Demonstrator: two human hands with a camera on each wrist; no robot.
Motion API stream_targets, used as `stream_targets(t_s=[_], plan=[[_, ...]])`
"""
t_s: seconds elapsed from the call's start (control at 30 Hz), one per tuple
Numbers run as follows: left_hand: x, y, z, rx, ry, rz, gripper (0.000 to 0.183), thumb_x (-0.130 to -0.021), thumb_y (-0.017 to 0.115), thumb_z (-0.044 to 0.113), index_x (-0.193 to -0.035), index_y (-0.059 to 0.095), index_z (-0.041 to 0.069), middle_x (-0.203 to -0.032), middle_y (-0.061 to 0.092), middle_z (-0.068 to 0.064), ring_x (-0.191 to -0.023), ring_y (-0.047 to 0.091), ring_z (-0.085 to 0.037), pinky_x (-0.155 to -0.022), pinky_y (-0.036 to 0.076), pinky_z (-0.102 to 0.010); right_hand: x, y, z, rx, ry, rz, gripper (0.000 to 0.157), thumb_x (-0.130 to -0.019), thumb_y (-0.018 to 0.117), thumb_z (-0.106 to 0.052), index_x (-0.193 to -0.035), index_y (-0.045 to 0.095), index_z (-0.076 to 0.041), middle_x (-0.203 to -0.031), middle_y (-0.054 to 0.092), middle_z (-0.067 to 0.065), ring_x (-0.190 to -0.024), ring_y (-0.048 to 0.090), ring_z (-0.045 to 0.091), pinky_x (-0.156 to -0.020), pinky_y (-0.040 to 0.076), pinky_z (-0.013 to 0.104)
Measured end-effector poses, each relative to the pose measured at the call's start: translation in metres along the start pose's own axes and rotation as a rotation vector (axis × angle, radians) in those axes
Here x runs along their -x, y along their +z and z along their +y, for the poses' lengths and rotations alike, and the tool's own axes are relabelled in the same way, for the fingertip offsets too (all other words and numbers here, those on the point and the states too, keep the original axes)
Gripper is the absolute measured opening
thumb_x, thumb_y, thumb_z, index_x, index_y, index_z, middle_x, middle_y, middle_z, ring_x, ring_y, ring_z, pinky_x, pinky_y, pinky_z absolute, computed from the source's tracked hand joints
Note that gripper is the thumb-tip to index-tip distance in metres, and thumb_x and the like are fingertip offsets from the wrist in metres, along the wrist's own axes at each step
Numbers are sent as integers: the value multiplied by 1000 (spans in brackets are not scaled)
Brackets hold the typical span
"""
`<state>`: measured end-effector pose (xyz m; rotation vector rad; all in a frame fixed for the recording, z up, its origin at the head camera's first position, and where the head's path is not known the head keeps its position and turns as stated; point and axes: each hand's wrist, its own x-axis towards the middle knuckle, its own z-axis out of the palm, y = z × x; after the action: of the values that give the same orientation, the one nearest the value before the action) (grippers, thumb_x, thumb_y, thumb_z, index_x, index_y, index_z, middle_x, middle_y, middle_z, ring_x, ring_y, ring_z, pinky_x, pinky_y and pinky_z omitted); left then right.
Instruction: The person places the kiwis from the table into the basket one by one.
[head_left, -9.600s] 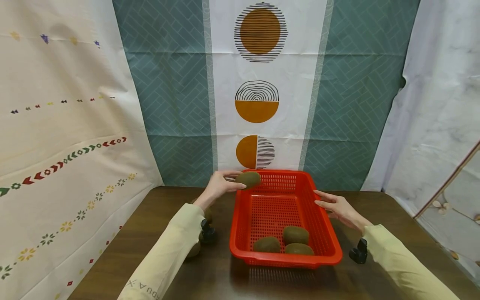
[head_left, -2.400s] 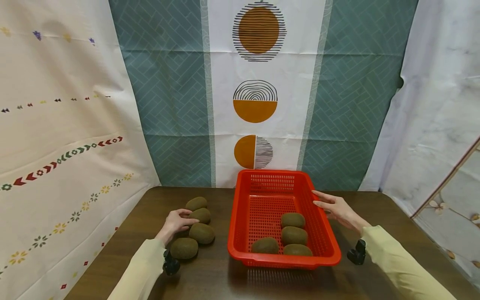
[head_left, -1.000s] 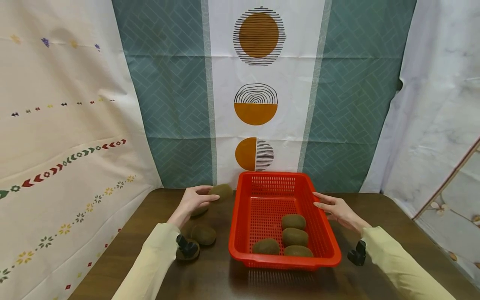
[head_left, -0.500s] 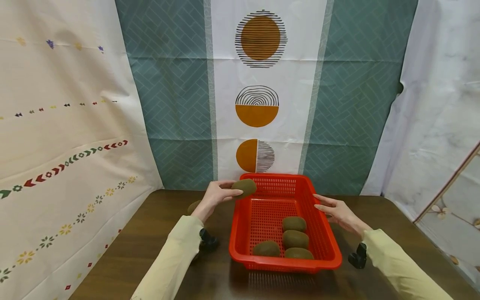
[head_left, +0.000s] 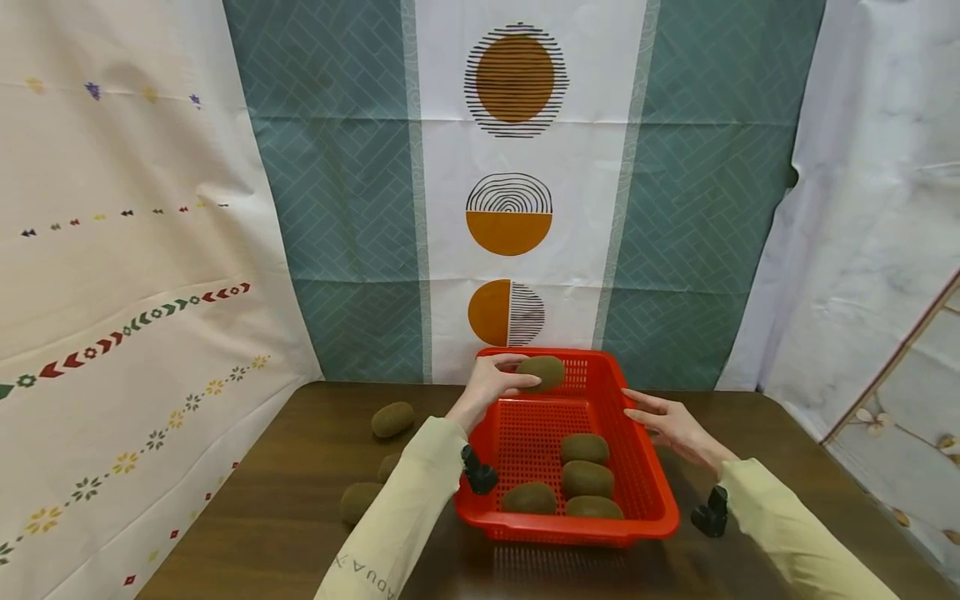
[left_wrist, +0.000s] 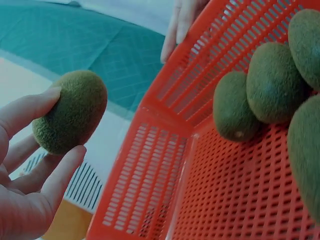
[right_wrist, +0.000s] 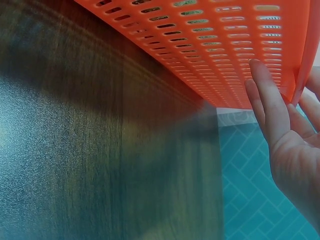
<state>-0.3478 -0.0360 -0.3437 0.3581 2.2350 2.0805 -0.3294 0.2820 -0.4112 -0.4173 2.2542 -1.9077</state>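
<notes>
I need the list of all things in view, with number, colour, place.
Basket: one, red, on table
Basket kiwis: four, brown, inside
Table kiwis: three visible, brown, left of basket
Held kiwi: one, brown, above basket
Table: one, brown, under basket
Cloths: three, teal-white, cream, white, behind and beside table
Cameras: two, black, on wrists
Sleeves: two, yellowish, on arms
Left hand: one, bare, pinching held kiwi
Right hand: one, bare, at basket's right rim
</notes>
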Motion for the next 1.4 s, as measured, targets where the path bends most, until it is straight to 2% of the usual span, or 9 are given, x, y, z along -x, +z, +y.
stream_targets(t_s=[0.27,0.53,0.77,0.97,1.2,1.4], plan=[[-8,26,-13,33,1,20,44,-73,76,9,-115,62,3,-106,59,-7,-81,62,-19,-71,50,-33,-1,0,0,-13,6,-5,58,-92,55,-17,-141,28,-1,-135,33,26,-109,50,34,-79,45,47],[-19,46,-28,-66,-14,36,46,-72,77,9,-116,62,5,-109,59,-5,-88,60,-19,-73,50,-34,0,-2,0,4,-1,-7,58,-92,55,-18,-141,28,-1,-135,33,26,-109,49,34,-80,45,47],[-26,62,-44,-129,-22,67,42,-70,78,8,-110,66,6,-99,61,-4,-80,59,-17,-67,51,-32,-1,-1,2,0,14,-2,58,-92,55,-18,-140,30,-2,-137,32,25,-111,48,33,-80,45,46],[-27,69,-55,-151,-17,70,40,-70,78,6,-109,66,4,-97,61,-4,-78,58,-18,-70,50,-36,-2,-1,3,-13,12,3,57,-92,55,-18,-140,30,-2,-136,34,24,-110,48,34,-79,45,48],[-30,73,-68,-167,-35,42,41,-71,76,2,-110,65,1,-99,61,-8,-77,59,-18,-66,51,-33,-1,0,4,-18,4,-4,56,-92,54,-17,-140,30,-2,-135,34,24,-109,50,34,-78,46,46],[-35,75,-75,-212,-34,49,41,-69,76,0,-109,65,0,-101,61,-9,-77,58,-18,-64,51,-33,0,0,2,-29,7,2,56,-92,55,-17,-140,31,-2,-135,35,24,-109,50,34,-78,46,47]])
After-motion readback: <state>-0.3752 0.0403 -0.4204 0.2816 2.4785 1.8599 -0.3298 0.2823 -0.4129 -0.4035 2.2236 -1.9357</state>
